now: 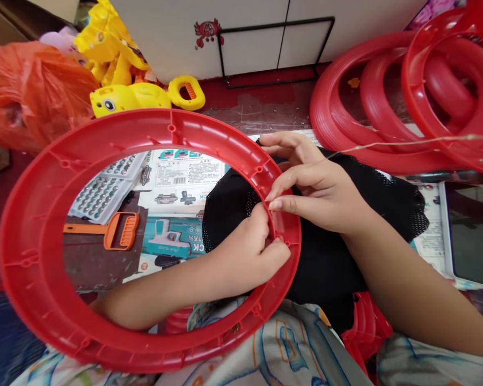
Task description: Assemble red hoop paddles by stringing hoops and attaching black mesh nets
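Note:
A large red plastic ring lies across my lap, its ribbed underside up. My left hand reaches through the ring's opening and pinches its right inner rim, thumb on top. My right hand rests on the same stretch of rim from outside, fingers curled and pressed against the edge. Black mesh netting lies under both hands and spreads to the right, its edge meeting the rim where the fingers pinch.
More red rings are stacked at the back right. Yellow plastic toys and an orange plastic bag sit at the back left. Printed cardboard, a tray of small parts and an orange-handled tool show through the ring. A dark tablet lies at right.

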Demonstrator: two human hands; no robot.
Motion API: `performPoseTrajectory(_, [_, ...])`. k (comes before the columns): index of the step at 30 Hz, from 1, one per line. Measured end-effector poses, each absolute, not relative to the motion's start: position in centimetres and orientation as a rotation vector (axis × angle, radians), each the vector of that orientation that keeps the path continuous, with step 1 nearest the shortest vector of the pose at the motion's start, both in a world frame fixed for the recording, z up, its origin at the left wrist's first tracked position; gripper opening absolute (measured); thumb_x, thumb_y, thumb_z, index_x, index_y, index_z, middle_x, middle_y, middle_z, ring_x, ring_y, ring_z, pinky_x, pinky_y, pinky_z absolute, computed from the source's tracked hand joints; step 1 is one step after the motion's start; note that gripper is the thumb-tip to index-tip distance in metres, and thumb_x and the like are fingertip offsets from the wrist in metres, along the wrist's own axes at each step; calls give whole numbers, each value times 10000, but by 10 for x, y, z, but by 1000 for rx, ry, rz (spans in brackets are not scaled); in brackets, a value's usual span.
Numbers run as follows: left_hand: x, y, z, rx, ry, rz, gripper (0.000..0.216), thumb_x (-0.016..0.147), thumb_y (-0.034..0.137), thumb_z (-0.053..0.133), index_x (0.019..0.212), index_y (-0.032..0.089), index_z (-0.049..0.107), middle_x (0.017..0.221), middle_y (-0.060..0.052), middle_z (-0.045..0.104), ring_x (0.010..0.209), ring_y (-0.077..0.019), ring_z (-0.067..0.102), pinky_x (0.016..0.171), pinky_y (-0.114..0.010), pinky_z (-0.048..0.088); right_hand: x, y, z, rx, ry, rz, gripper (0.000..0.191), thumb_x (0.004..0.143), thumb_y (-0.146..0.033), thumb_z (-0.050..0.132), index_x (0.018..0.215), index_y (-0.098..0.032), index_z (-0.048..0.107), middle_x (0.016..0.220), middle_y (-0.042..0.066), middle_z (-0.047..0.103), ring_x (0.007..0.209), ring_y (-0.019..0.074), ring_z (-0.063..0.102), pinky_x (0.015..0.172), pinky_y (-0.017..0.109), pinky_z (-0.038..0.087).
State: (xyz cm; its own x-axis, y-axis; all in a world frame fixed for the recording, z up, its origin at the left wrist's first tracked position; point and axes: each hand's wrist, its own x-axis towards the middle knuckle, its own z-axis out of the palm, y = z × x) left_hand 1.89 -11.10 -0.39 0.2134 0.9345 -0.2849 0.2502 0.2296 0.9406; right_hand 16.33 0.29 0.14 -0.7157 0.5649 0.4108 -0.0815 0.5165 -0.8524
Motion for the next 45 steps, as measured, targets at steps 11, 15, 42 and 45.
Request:
performPoseTrajectory(11, [25,-111,-4,849,921,916,243,884,234,593,1087,184,470,874,6,565,785,-112,576,737,-247,504,167,4,4,-458,-2134,1134,61,815,-252,733,785,-199,733,1385,64,568,1229,242,569,1057,441,468])
performPoseTrajectory(15, [30,-107,-5,757,915,1121,219,892,190,551,1087,192,450,800,42,537,691,-77,529,646,-190,477,167,4,3,-449,-2159,1109,79,828,-257,723,785,-191,725,1348,71,583,1214,232,579,1047,426,477])
performPoseTrajectory(42, [12,-107,-5,1148,1153,773,203,848,199,526,1034,194,445,839,35,523,723,-122,490,704,-307,441,174,4,7,-180,-2429,854,83,852,-140,674,849,-221,656,1451,28,323,1438,248,294,1179,434,401])
performPoseTrajectory(45, [12,-107,-4,1113,1152,752,183,867,229,522,1034,207,448,837,41,513,717,-119,487,670,-297,434,174,2,5,-212,-2397,786,109,854,-125,648,858,-232,626,1293,45,368,1345,244,370,1134,441,454])
